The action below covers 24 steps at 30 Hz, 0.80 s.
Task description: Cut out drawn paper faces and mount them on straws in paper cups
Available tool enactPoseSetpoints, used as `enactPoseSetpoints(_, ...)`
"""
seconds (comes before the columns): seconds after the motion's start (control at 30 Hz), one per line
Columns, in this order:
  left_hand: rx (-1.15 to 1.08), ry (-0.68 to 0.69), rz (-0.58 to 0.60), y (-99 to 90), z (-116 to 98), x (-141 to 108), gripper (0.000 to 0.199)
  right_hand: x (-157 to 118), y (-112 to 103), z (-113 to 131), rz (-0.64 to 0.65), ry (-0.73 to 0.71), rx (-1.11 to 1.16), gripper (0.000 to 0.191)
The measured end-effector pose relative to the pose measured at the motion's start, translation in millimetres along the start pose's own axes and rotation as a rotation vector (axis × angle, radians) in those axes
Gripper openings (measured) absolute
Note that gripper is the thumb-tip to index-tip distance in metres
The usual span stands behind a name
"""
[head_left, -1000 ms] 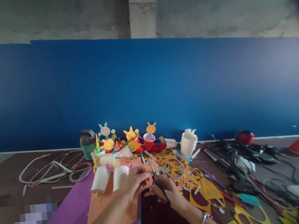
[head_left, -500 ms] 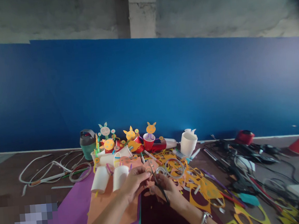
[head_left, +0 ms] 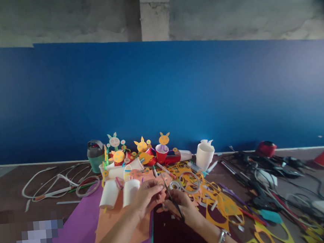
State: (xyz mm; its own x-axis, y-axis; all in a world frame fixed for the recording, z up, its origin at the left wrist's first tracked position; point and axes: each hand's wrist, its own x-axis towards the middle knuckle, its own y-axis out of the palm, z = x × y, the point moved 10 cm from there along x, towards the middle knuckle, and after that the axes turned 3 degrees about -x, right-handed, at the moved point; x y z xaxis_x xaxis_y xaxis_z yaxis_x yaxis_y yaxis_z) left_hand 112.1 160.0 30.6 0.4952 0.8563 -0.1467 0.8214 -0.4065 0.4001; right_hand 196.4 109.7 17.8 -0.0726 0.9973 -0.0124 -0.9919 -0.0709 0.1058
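Black-handled scissors (head_left: 174, 202) are in my right hand (head_left: 181, 205), its fingers wrapped round the handles and the blades pointing up and away. Beside the blades, my left hand (head_left: 148, 194) pinches a small orange paper piece (head_left: 160, 186), partly hidden by the fingers. Orange paper sheets (head_left: 109, 230) lie under my left forearm, on top of a purple sheet (head_left: 80, 221). Two white paper cups (head_left: 109, 194) rest on the sheets left of my left hand. Right of my right hand, yellow and orange cut-out scraps (head_left: 213, 200) are spread about.
Rabbit-faced paper figures (head_left: 163, 139) stand in red cups (head_left: 162, 154) at the back. A green bottle (head_left: 95, 156) and white cables (head_left: 56, 182) are at the left. A white cup (head_left: 204, 155) stands right of centre. Black cables and a glue gun (head_left: 265, 199) lie farther right.
My two hands stay almost in the same place, with the scissors still beside the orange piece. The whole view has shifted very slightly.
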Motion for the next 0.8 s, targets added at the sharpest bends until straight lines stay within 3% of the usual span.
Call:
enactPoseSetpoints(0.3,0.011,0.001,0.094,14.7,-2.8,-6.7,0.017,0.5,1.1,-7.4,0.021,0.011,-0.017,0.047)
enactPoseSetpoints(0.7,0.071,0.005,0.028,2.1,-3.3,-0.5,0.020,1.2,-0.7,-8.5,0.019,0.032,-0.031,0.044)
enactPoseSetpoints(0.8,0.032,-0.021,0.058,4.5,2.1,-0.8,0.020,0.8,-1.0,-9.2,0.017,0.036,-0.040,0.044)
